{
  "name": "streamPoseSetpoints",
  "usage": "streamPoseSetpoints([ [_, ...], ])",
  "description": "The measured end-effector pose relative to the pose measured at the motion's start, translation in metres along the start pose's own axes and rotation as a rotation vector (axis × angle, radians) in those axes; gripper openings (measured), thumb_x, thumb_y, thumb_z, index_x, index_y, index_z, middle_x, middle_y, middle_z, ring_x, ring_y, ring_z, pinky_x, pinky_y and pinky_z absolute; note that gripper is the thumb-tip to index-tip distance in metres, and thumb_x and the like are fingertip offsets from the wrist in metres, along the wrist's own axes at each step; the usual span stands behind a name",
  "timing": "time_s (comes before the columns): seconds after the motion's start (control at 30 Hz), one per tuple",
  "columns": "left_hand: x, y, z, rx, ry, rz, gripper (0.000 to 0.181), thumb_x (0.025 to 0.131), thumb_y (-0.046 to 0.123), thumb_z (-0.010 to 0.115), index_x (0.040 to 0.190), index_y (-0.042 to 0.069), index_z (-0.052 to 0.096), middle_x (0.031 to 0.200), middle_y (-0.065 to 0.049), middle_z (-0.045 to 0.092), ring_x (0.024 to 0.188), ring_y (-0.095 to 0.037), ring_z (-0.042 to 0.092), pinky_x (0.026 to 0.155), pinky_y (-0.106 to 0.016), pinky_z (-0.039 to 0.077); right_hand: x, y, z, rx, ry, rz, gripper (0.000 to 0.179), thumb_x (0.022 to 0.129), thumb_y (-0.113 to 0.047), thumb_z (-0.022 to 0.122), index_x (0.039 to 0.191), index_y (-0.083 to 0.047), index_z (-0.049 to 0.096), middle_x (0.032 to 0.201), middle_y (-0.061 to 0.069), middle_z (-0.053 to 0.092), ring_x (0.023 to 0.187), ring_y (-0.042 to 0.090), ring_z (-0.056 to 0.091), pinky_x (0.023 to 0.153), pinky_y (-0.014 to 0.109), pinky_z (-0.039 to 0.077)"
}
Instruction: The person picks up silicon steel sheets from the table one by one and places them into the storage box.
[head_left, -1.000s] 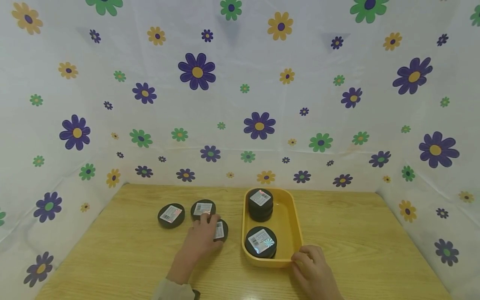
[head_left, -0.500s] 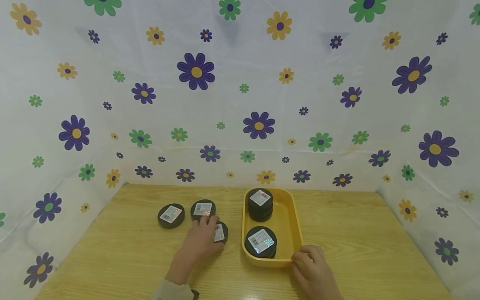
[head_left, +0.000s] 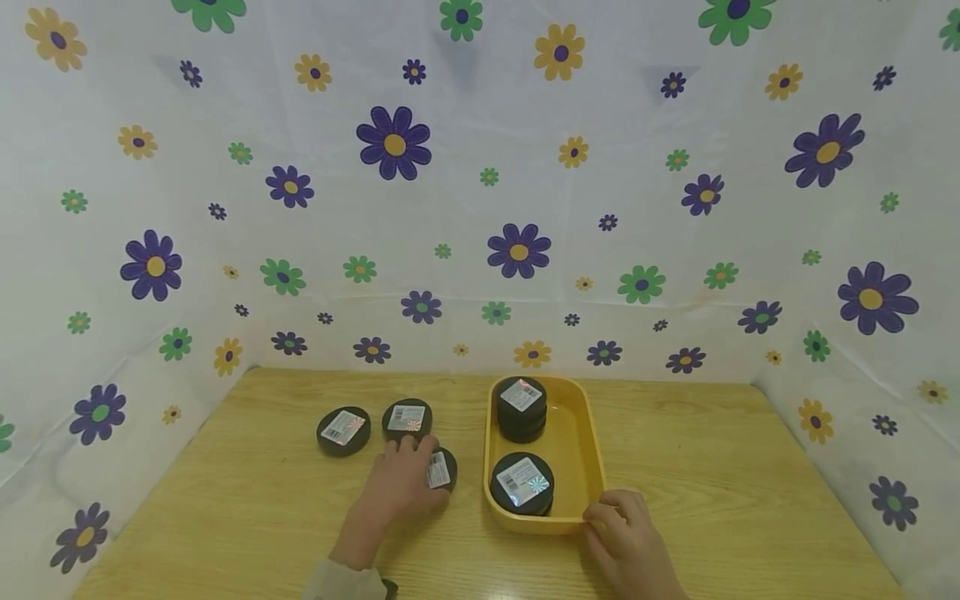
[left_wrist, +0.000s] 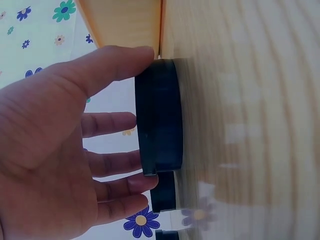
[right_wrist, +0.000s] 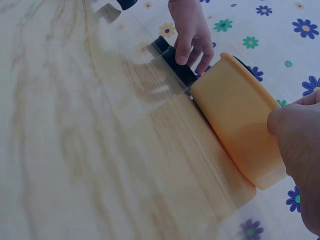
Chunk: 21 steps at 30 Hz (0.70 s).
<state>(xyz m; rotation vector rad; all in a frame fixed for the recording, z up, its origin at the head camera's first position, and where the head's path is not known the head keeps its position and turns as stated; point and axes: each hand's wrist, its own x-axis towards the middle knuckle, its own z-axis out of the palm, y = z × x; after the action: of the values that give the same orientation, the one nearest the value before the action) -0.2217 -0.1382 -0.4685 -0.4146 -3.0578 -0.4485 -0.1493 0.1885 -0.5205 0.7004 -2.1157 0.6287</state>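
Note:
In the head view my left hand (head_left: 397, 483) reaches over a round black disc (head_left: 442, 471) with a white label, its fingers and thumb spread across the disc. The left wrist view shows the thumb at one edge of the thick disc (left_wrist: 159, 120) and the fingertips along its far side, the disc low at the tabletop. Two more labelled discs lie beyond this hand, one at the middle (head_left: 407, 417) and one farther left (head_left: 342, 431). My right hand (head_left: 630, 537) pinches the near right corner of a yellow tray (head_left: 577, 467); the right wrist view shows the thumb (right_wrist: 275, 120) against its wall.
Inside the tray, black discs form a far stack (head_left: 521, 408) and a near stack (head_left: 522, 485) along the left side. The wooden table (head_left: 690, 467) is enclosed by a white flower-print cloth (head_left: 480, 192) at the back and sides.
The disc under my left hand has shifted slightly toward me, with the hand drawing back a little as well. My right hand and the tray have stayed in place.

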Motion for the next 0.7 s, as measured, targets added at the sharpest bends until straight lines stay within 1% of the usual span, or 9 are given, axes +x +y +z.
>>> streamPoseSetpoints([
  [0.23,-0.001,-0.001,-0.003,-0.003,-0.027,0.002,0.07,0.072,0.041,0.084,0.126,0.008,0.054,0.112,-0.019,0.054,0.103,-0.039,0.052,0.092,-0.061,0.042,0.0,-0.001,0.0,0.004,0.002,0.003,0.037,0.103,-0.042,0.042,0.09,-0.016,0.065,0.098,0.0,0.054,0.093,0.018,0.051,0.087,0.019,0.042],
  [0.37,0.0,-0.002,-0.004,0.014,-0.035,0.0,0.07,0.069,0.043,0.085,0.124,0.01,0.055,0.11,-0.018,0.055,0.101,-0.037,0.053,0.09,-0.059,0.044,0.0,-0.003,-0.001,0.014,-0.026,0.035,0.037,0.102,-0.043,0.043,0.09,-0.016,0.065,0.098,-0.001,0.053,0.094,0.016,0.05,0.088,0.017,0.04],
  [0.47,0.003,-0.003,-0.005,0.032,-0.049,0.007,0.071,0.067,0.044,0.084,0.123,0.011,0.056,0.108,-0.016,0.056,0.1,-0.035,0.054,0.088,-0.057,0.045,0.0,-0.004,-0.002,0.014,-0.031,0.049,0.037,0.103,-0.044,0.042,0.09,-0.016,0.064,0.098,-0.001,0.053,0.095,0.016,0.05,0.088,0.015,0.04],
  [0.7,0.011,-0.006,-0.011,0.069,-0.096,0.024,0.069,0.065,0.048,0.085,0.118,0.014,0.056,0.105,-0.014,0.058,0.095,-0.033,0.055,0.085,-0.053,0.046,0.001,-0.003,-0.002,0.003,0.008,0.019,0.038,0.103,-0.043,0.041,0.089,-0.017,0.065,0.097,-0.001,0.054,0.092,0.017,0.051,0.085,0.017,0.043],
])
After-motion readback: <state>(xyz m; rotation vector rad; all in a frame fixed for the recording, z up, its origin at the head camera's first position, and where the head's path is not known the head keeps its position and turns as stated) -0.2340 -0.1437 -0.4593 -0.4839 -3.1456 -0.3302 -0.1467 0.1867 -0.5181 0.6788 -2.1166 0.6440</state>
